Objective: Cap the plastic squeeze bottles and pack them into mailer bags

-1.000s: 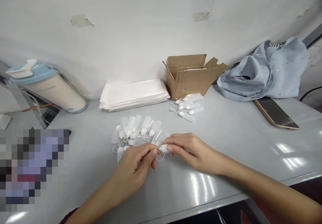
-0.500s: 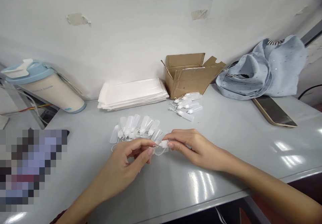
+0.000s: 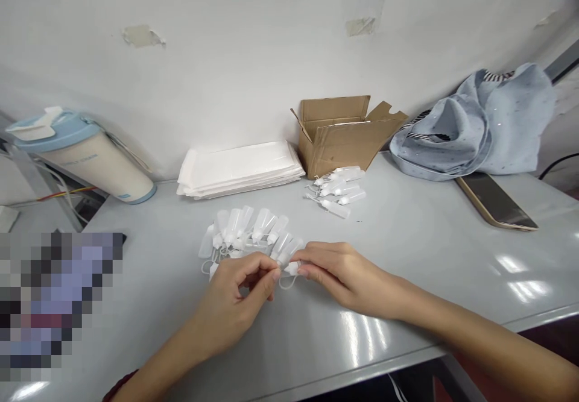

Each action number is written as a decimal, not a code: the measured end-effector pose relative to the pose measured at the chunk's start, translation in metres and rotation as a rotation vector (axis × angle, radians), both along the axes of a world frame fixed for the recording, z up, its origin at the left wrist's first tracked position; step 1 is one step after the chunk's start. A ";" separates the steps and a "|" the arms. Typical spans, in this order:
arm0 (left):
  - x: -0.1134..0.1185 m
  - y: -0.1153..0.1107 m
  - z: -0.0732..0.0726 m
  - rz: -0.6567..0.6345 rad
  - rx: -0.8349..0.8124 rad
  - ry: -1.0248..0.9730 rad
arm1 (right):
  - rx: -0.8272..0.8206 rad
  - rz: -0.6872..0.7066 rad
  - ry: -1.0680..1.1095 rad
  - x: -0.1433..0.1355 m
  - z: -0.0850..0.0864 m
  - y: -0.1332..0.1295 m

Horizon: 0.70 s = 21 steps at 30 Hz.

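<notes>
Between the thumb and fingers of my right hand (image 3: 346, 273) is the white cap end of a small plastic bottle (image 3: 293, 267), with a thin loop strap hanging below it. Close beside its tip, my left hand (image 3: 246, 287) is pinched; what its fingertips hold is too small to make out. Just behind my hands lies a cluster of several translucent bottles (image 3: 234, 224) with white caps and straps. A second group of several such bottles (image 3: 337, 209) rests further back, in front of the cardboard box.
An open cardboard box (image 3: 344, 146) and a stack of white sheets or sleeves (image 3: 239, 170) stand by the wall. A blue-lidded tumbler (image 3: 102, 164) leans at left. At right are a blue cloth bag (image 3: 511, 125) and a phone (image 3: 500, 203). A blurred-out patch covers the lower left.
Both hands have moved slightly toward the table's front edge. The fingertips of my left hand have closed closer together, and the capped bottle has shifted a little down with my right hand.
</notes>
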<state>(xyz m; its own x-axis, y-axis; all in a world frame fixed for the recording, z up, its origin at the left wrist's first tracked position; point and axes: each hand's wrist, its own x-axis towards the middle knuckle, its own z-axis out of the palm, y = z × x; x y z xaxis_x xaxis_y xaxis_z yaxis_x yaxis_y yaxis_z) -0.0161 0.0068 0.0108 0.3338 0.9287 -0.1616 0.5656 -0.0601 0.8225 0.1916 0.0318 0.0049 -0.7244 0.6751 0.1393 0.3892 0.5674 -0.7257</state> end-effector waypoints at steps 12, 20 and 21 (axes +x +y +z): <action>-0.003 0.004 0.001 0.005 -0.028 -0.027 | -0.028 -0.035 0.040 -0.003 -0.001 0.000; -0.008 0.009 0.009 0.064 -0.076 -0.117 | -0.037 -0.068 0.080 -0.002 0.003 0.002; -0.008 0.009 0.009 0.059 -0.083 -0.118 | -0.036 -0.064 0.079 -0.002 0.002 0.002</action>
